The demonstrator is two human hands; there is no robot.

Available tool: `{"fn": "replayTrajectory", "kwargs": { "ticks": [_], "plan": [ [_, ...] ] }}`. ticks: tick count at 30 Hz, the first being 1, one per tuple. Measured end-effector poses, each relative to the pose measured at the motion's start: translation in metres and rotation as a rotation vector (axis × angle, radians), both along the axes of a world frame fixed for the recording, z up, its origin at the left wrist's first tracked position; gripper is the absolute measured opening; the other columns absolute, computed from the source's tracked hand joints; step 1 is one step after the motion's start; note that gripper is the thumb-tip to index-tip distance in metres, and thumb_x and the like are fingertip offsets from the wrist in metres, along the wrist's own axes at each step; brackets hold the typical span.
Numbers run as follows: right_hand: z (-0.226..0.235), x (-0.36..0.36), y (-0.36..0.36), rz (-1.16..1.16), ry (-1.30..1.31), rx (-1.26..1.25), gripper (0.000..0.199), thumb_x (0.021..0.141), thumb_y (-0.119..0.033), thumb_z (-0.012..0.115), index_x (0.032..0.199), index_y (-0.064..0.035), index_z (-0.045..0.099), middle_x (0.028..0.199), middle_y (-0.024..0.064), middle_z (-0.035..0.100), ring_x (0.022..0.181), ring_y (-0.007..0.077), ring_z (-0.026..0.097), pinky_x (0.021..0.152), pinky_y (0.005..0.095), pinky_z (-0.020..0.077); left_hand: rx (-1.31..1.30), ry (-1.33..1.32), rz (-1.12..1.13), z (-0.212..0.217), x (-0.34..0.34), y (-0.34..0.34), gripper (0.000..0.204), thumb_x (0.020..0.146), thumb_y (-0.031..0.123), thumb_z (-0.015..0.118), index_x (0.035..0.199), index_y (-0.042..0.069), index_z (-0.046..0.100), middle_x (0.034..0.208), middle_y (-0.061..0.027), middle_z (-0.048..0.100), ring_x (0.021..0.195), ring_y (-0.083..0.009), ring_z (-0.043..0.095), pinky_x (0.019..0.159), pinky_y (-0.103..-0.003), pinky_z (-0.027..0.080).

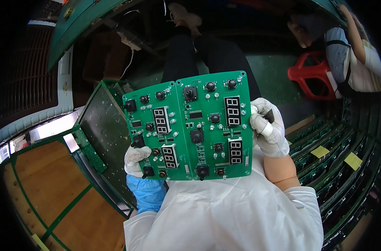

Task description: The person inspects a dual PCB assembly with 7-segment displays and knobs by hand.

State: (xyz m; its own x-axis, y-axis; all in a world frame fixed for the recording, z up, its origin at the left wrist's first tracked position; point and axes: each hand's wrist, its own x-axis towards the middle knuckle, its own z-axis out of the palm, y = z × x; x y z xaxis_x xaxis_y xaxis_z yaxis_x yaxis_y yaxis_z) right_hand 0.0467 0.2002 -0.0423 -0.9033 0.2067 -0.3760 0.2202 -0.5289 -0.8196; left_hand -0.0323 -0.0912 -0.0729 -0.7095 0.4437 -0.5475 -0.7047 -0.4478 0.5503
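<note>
A green circuit board [215, 138], made of two panels joined along a middle seam, is held up in front of my white smock. Black push buttons, dark knob-like parts, small clear LEDs and digit displays cover its face. My left hand [136, 161], white-gloved with a blue sleeve cover, grips the lower left edge, its thumb on the front. My right hand [269, 129], also white-gloved, is closed at the right edge; its fingers behind the board are hidden. Between its thumb and fingers sticks out a small dark flat piece [270, 116], whose kind I cannot make out.
Several circuit boards stand in rows in a rack [336, 175] at right, with yellow notes [320, 151] on them. At left are a green-framed wooden panel [52, 175] and another green board [90, 150]. A person sits near a red stool [309, 75], far right.
</note>
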Motion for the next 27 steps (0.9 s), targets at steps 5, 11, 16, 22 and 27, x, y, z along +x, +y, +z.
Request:
{"fn": "replayTrajectory", "kwargs": {
  "ticks": [5, 11, 16, 22, 27],
  "plan": [
    [-0.001, 0.000, 0.000, -0.009, -0.012, 0.021, 0.016, 0.076, -0.016, 0.055, 0.082, -0.0021, 0.051, 0.064, 0.0016, 0.051, 0.048, 0.0037, 0.043, 0.040, 0.0166, 0.0336, -0.015, -0.014, -0.009, 0.000, 0.000, 0.003, 0.049, 0.076, 0.014, 0.044, 0.120, -0.004, 0.038, 0.109, -0.0169, 0.053, 0.088, -0.0252, 0.059, 0.075, -0.034, 0.051],
    [-0.008, -0.008, -0.002, -0.100, -0.017, 0.074, 0.016, 0.077, -0.017, 0.054, 0.082, -0.0022, 0.051, 0.064, 0.0009, 0.050, 0.049, 0.0039, 0.043, 0.042, 0.0164, 0.0342, 0.211, 0.031, 0.075, 0.015, 0.004, 0.020, 0.046, 0.077, 0.010, 0.042, 0.119, -0.006, 0.038, 0.108, -0.0183, 0.053, 0.089, -0.0273, 0.059, 0.074, -0.036, 0.052],
    [-0.013, -0.009, -0.001, -0.103, -0.059, 0.093, 0.017, 0.079, -0.019, 0.053, 0.082, -0.0027, 0.051, 0.065, 0.0000, 0.050, 0.047, 0.0030, 0.042, 0.040, 0.0154, 0.0313, 0.176, 0.055, 0.060, 0.025, 0.006, 0.024, 0.043, 0.080, 0.010, 0.042, 0.119, -0.006, 0.037, 0.109, -0.0197, 0.051, 0.091, -0.0302, 0.057, 0.075, -0.040, 0.052],
    [-0.017, -0.011, -0.002, -0.112, -0.091, 0.137, 0.015, 0.080, -0.018, 0.051, 0.082, -0.0035, 0.051, 0.065, -0.0008, 0.049, 0.047, 0.0027, 0.042, 0.041, 0.0152, 0.0304, 0.140, 0.111, 0.034, 0.031, 0.008, 0.029, 0.047, 0.078, 0.011, 0.045, 0.121, -0.005, 0.036, 0.111, -0.0198, 0.051, 0.095, -0.0295, 0.056, 0.078, -0.040, 0.051],
    [-0.019, -0.013, 0.000, -0.123, -0.103, 0.080, 0.014, 0.080, -0.016, 0.051, 0.083, -0.0030, 0.051, 0.071, -0.0007, 0.050, 0.060, 0.0031, 0.045, 0.051, 0.0155, 0.0343, 0.282, 0.262, 0.032, 0.041, 0.006, 0.043, 0.048, 0.076, 0.011, 0.049, 0.119, -0.006, 0.038, 0.111, -0.0205, 0.051, 0.096, -0.0293, 0.056, 0.081, -0.040, 0.049]
  ]
}}
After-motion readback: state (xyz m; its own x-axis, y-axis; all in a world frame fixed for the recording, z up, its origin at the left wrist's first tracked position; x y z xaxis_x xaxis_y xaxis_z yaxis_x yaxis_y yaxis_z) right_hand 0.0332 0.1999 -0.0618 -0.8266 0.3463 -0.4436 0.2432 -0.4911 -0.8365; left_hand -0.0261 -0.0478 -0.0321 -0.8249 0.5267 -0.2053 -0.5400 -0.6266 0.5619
